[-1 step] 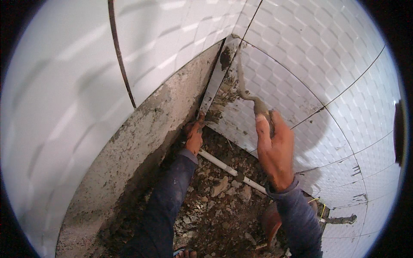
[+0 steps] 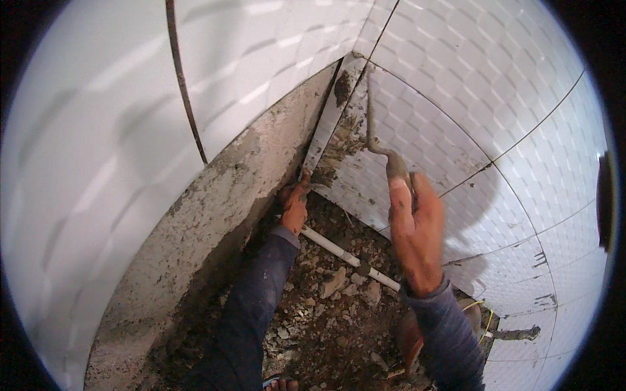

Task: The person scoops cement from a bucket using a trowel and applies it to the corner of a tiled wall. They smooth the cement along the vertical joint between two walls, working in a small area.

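At the bottom of the wall corner, my left hand (image 2: 295,202) has its fingers on the lower end of a narrow tile strip (image 2: 321,140), which stands upright in the corner with dark, mortar-smeared surfaces beside it. My right hand (image 2: 418,231) is closed on the handle of a mortar-coated trowel (image 2: 396,166); its blade is seen almost edge-on, pointing up over the white textured tile (image 2: 430,120) just right of the strip. Smears of wet mortar (image 2: 336,156) cover that tile's left part. The trowel's underside is hidden.
A bare concrete band (image 2: 215,189) runs below the left tiled wall (image 2: 98,163). Rubble and soil (image 2: 319,313) cover the floor, crossed by a white pipe (image 2: 326,243). A reddish object (image 2: 414,342), yellow cord (image 2: 488,319) and pipe stub (image 2: 515,333) lie lower right. A foot (image 2: 283,384) shows below.
The trowel in my right hand has shifted slightly to the right and down, and my right wrist a little left. My left hand and the strip have barely moved.
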### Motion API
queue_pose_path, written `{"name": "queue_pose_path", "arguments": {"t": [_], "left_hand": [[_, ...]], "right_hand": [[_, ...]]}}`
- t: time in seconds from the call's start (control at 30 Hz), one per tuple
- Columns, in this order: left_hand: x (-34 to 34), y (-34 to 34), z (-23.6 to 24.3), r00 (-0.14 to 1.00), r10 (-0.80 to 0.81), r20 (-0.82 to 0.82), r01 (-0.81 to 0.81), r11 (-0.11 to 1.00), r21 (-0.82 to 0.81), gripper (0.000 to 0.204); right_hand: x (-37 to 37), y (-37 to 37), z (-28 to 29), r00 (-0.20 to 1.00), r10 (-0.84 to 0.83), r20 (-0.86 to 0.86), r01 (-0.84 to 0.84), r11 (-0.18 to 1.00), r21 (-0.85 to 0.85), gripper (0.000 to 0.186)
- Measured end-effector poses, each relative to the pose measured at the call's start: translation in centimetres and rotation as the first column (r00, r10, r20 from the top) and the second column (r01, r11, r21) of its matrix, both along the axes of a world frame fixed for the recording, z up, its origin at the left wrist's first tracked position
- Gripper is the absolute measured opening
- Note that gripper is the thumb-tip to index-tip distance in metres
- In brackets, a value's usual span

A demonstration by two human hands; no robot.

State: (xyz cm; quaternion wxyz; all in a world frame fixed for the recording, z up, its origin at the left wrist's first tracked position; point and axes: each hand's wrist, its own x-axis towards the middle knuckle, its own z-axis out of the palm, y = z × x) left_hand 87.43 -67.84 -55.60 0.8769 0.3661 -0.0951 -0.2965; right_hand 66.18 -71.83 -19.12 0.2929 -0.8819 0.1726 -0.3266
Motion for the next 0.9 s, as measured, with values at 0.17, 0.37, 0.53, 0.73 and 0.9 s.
{"name": "queue_pose_path", "arguments": {"t": [0.17, 0.37, 0.53, 0.73, 0.9], "left_hand": [[-1.9, 0.7, 4.0, 0.992, -0.042, 0.118, 0.018, 0.98, 0.198, 0.046], [-4.5, 2.4, 12.9, 0.986, 0.137, -0.094, -0.089, 0.914, 0.396, 0.029], [-4.0, 1.5, 7.9, 0.994, 0.109, -0.027, -0.091, 0.923, 0.373, 0.042], [4.5, 0.5, -3.7, 0.915, -0.148, -0.375, 0.073, 0.976, -0.207, 0.038], [-2.7, -4.2, 1.1, 0.932, 0.26, -0.254, -0.245, 0.965, 0.091, 0.029]], "right_hand": [[-0.2, 3.6, -1.5, 0.988, 0.007, 0.151, -0.106, 0.746, 0.657, 0.032], [1.2, 3.5, -5.7, 0.987, -0.045, 0.151, -0.059, 0.783, 0.62, 0.032], [0.4, 3.1, -10.5, 0.998, -0.063, -0.03, 0.07, 0.879, 0.472, 0.035], [-0.2, 3.9, -18.4, 0.976, -0.067, -0.208, 0.151, 0.896, 0.418, 0.067], [-3.4, 0.8, -19.0, 0.921, -0.132, -0.367, 0.211, 0.96, 0.185, 0.065]]}}
